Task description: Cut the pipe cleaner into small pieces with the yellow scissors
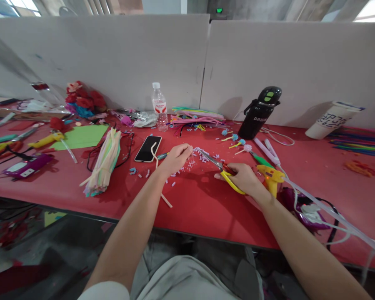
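Observation:
My right hand (242,178) is wrapped around the yellow-and-red handles of a pair of scissors (213,160). Their blades point left toward my left hand (178,159), which is closed in a pinch. Whatever it pinches is too small or hidden to make out. Under and around the blade tips lie many short lilac clippings (201,153), scattered over the red tabletop (203,204). Beside my left wrist, a bent cream fuzzy stem (166,200) passes partly beneath my forearm. A phone (143,152) lies to the left of that hand.
A bundle of pale fuzzy stems (104,162) lies at left. Toward the divider stand a plastic bottle (160,109), a black flask (258,114) and a tilted paper cup (333,121). Small pompom pieces (240,143) and a yellow glue gun (271,177) with cables sit right.

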A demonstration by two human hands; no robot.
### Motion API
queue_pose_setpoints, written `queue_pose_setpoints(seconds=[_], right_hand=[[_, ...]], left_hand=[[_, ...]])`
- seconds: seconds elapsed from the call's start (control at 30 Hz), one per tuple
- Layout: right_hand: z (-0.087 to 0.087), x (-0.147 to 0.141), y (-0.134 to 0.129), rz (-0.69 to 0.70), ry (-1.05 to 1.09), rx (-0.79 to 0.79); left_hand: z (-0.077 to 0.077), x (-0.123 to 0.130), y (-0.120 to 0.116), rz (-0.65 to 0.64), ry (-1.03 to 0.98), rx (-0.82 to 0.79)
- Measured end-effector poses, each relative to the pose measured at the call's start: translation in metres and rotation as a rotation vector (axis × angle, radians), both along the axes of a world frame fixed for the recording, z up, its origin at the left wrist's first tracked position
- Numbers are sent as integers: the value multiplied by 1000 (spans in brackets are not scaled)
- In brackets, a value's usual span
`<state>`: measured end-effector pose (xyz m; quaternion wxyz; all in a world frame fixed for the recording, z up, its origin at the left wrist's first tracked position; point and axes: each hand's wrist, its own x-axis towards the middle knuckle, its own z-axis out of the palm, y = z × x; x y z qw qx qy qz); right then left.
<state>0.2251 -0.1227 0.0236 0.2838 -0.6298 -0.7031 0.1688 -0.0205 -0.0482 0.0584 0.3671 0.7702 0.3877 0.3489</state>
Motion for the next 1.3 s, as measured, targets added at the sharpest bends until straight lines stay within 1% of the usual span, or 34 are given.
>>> queue_pose_setpoints(seconds=[0.27, 0.67, 0.83, 1.3], right_hand=[[0, 0, -2, 4, 2, 41], [-1, -1, -2, -11, -5, 60], [0, -1, -2, -5, 9, 25], [1, -2, 0, -9, -15, 5]], left_hand=[[0, 2, -1, 48, -30, 8], [0, 4, -1, 51, -37, -1], [-1, 5, -2, 57, -28, -7], [1, 5, -3, 37, -6, -34]])
